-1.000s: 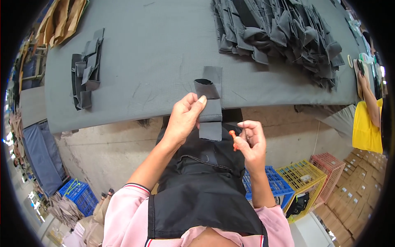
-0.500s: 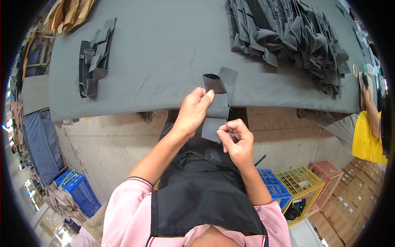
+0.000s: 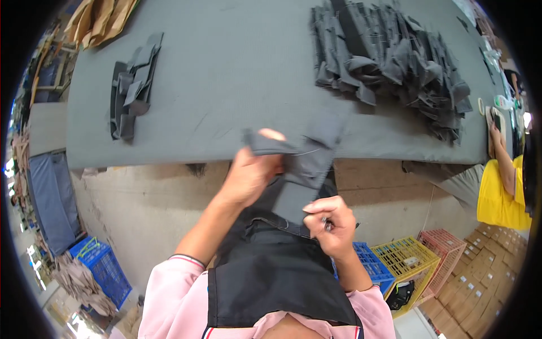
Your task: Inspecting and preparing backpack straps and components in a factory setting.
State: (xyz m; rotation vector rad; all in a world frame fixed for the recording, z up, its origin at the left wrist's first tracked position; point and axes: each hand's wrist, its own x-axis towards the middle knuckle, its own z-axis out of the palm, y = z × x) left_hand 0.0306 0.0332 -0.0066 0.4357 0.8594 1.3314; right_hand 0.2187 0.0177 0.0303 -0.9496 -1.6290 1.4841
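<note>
Just in front of the table's near edge, my left hand is closed on a dark grey fabric strip, blurred by motion. One end of the strip folds over by the left fingers, and another part reaches up over the table edge. My right hand pinches the strip's lower corner between thumb and finger. Tucked in its curled fingers is a small dark metal tool that looks like thread snips, mostly hidden. On the table, a big heap of similar grey pieces lies at the right and a small stack at the left.
The grey-covered table spans the front. Brown paper lies at its far left. Blue, yellow and pink crates stand on the floor, with cartons at right. A person in a yellow top works at the right.
The strip has swung and spread, its folded end now toward the left. My left hand has shifted slightly left and down. My right hand has moved down and now pinches the strip's lower corner.
</note>
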